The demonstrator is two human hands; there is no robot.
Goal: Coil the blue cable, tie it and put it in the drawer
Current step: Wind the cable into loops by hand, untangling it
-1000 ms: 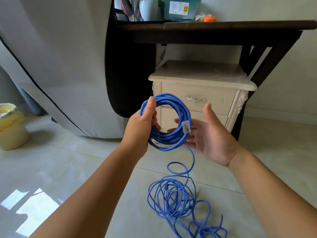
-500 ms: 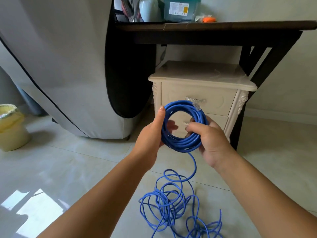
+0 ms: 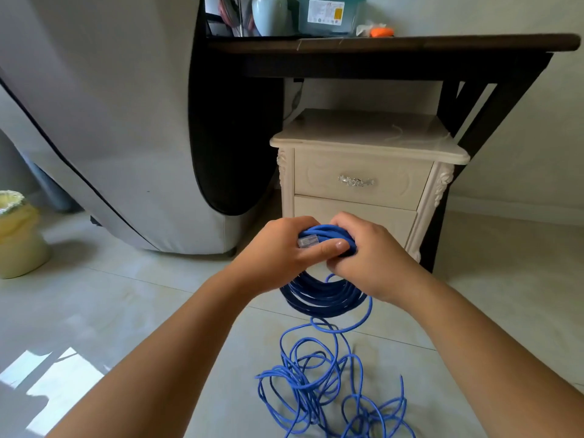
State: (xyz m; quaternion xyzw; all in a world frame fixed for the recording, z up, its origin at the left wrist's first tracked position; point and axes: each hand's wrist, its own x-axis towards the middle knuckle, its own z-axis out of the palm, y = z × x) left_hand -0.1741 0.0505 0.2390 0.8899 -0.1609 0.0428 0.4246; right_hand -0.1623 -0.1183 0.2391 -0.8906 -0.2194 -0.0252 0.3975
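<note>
observer: coil [image 3: 325, 295] of blue cable hangs below both hands, in front of the lower drawer [image 3: 395, 216] of the cream nightstand [image 3: 366, 143]. half a second back it was an open ring held upright between the hands. now they have dropped and met over its top stretch

checker: grips?

observer: left hand [image 3: 278, 248] wrapped round the bundled turns, thumb laid flat across them, clear plug [image 3: 307, 241] poking out just beside the thumb. right hand [image 3: 376, 257] curled over the same stretch from the other side, touching the left. its fingertips are hidden, so i cannot tell whether it pinches one strand or the whole bundle

checker: meaning for the task?

observer: reads as another turn laid on and clamped, not as tying. a strand runs from under the right hand down to a loose tangle [image 3: 316, 384] on the tiled floor [image 3: 158, 311], and that heap looks little reduced. top drawer [image 3: 363, 165] and lower one both closed. judgement: coiling stage, plenty left to gather; tie and stowing not yet begun
</note>
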